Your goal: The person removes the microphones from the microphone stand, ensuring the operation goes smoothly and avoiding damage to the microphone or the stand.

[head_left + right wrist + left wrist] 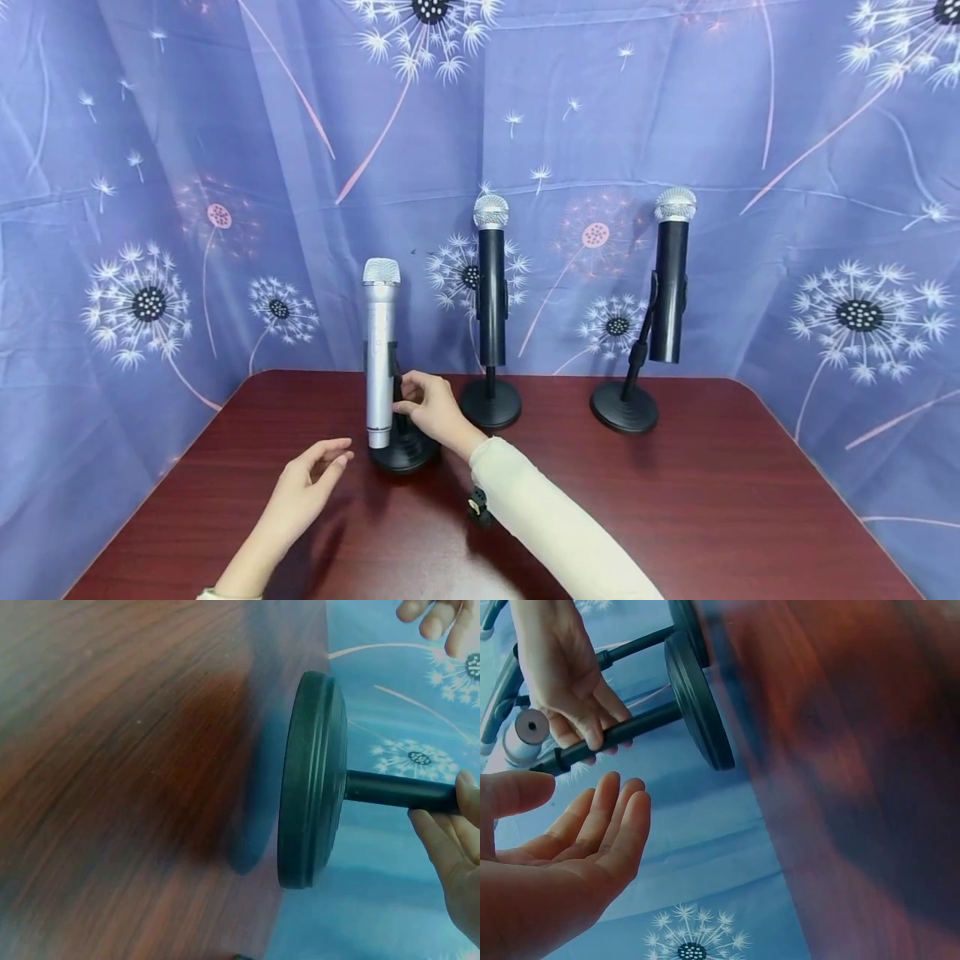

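A silver microphone (380,358) stands upright in the clip of a black desktop microphone stand (405,450) at the left of the table. My right hand (437,408) grips the pole (397,790) of this stand between thumb and fingers, below the clip. In the right wrist view, the round base (311,780) has its dark shadow a little apart from it on the wood. To the left of the microphone my left hand (307,483) hovers with relaxed fingers, holding nothing. Its palm (577,877) faces the stand in the left wrist view.
Behind, a black microphone with a silver head (491,283) sits in a second stand, near my right forearm. A third such microphone (670,283) leans in its stand farther right. A patterned blue curtain (300,208) hangs behind the reddish-brown table (712,500).
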A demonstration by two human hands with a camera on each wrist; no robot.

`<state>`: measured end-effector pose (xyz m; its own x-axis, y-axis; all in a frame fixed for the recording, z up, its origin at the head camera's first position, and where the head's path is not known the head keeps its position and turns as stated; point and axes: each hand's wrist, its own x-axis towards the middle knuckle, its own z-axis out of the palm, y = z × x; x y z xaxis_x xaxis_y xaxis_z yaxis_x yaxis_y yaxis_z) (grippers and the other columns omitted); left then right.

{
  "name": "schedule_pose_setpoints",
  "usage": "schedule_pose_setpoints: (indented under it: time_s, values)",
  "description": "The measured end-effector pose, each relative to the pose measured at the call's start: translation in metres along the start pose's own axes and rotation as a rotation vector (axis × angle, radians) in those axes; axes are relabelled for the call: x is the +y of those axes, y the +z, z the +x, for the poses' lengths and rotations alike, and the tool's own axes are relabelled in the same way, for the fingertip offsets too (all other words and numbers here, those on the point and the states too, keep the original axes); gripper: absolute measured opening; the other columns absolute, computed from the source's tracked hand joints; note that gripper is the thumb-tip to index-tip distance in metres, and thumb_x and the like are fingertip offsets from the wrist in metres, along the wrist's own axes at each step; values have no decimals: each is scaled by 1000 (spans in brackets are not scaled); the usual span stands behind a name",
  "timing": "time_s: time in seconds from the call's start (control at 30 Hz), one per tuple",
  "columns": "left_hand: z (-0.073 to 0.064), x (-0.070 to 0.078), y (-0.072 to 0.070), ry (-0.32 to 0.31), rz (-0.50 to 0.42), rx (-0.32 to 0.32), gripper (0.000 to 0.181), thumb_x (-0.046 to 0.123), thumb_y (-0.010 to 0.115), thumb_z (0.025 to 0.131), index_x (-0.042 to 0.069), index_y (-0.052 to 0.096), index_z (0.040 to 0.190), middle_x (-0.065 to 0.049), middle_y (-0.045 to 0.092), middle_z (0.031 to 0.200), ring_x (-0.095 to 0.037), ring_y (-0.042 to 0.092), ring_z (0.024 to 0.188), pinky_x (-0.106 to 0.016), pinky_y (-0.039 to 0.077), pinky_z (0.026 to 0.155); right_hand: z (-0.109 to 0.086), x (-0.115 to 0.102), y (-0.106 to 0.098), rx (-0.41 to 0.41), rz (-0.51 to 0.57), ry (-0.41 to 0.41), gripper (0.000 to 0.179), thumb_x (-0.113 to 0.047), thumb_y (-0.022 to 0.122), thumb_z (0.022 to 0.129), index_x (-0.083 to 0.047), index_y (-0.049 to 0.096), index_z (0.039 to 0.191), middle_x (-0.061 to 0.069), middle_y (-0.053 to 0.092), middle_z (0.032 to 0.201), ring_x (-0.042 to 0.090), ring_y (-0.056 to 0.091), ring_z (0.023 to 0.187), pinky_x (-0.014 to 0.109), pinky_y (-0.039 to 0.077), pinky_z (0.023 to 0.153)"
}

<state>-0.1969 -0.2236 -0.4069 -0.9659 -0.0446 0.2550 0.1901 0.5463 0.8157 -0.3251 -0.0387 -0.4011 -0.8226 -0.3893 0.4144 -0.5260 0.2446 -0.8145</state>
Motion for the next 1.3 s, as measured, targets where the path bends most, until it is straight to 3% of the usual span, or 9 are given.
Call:
schedule_pose_setpoints:
  time_s: [0.2,0.4,0.57,0.73,0.87,1.0,1.17,1.3]
  values:
    - [6,7,3,38,-35,14,26,5,57,96,-1,62,120,-13,69,107,-16,64,98,-25,51,81,-11,-6,-15,-33,29,-33,20,2,72,83,0,66,102,12,66,89,13,61,78,22,52,65]
    - [11,18,5,74,-92,29,24,4,57,96,-1,63,118,-11,70,105,-7,63,95,-20,50,82,-23,-5,-24,-31,0,-77,18,6,70,81,0,66,98,11,66,85,11,59,75,22,50,67]
    - [16,32,3,62,-157,20,24,3,56,96,0,63,119,-13,69,105,-5,63,95,-17,49,83,-34,-4,-29,-43,1,-87,18,10,68,80,0,65,95,9,67,84,13,60,76,23,50,68]
    - [22,50,0,90,-254,5,25,4,55,97,-2,62,120,-16,67,108,-3,63,95,-21,51,85,-45,-5,-35,-44,8,-70,18,12,66,81,-1,65,93,7,67,84,14,61,78,25,51,70]
    - [28,67,0,128,-320,-13,26,7,56,97,-2,61,122,-18,66,111,-5,63,97,-24,51,87,-52,-12,-41,-49,22,-74,17,14,64,81,0,64,91,10,66,82,18,61,77,25,51,70]
    - [35,87,-2,132,-329,-47,33,17,59,97,4,59,127,-17,64,117,-8,63,101,-22,49,89,-58,-22,-45,-62,42,-78,15,16,62,80,4,63,89,15,66,83,23,62,78,27,52,70]
    - [47,109,-3,132,-289,-71,41,29,62,96,11,56,132,-11,63,123,-16,58,112,-30,45,95,-58,-13,-43,-54,37,-78,16,12,65,82,0,64,92,9,67,84,15,61,77,25,52,71]
    - [56,118,-1,118,-346,-98,43,29,63,95,10,55,133,-10,61,126,-18,56,115,-37,43,98,-61,-14,-43,-51,22,-83,16,11,66,82,-2,65,92,4,66,82,10,60,76,24,52,71]
